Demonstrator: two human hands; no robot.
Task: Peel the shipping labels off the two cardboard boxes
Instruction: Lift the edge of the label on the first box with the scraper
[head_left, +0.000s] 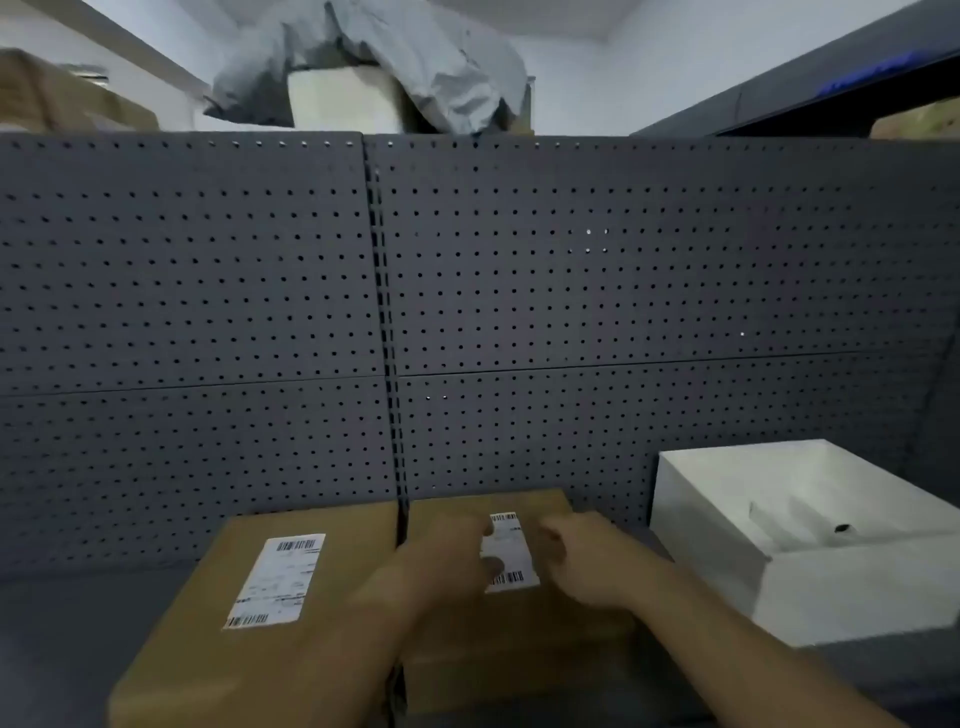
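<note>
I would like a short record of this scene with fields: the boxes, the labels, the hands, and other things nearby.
boxes: left cardboard box and right cardboard box, side by side
left label: flat, untouched
right label: both hands at it, partly covered
left hand: on right label
right hand: at label's right edge
nearby: open white box on the right; grey pegboard behind

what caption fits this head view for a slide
Both hands, left hand and right hand, work at the right box's label; left box's label untouched.
</note>
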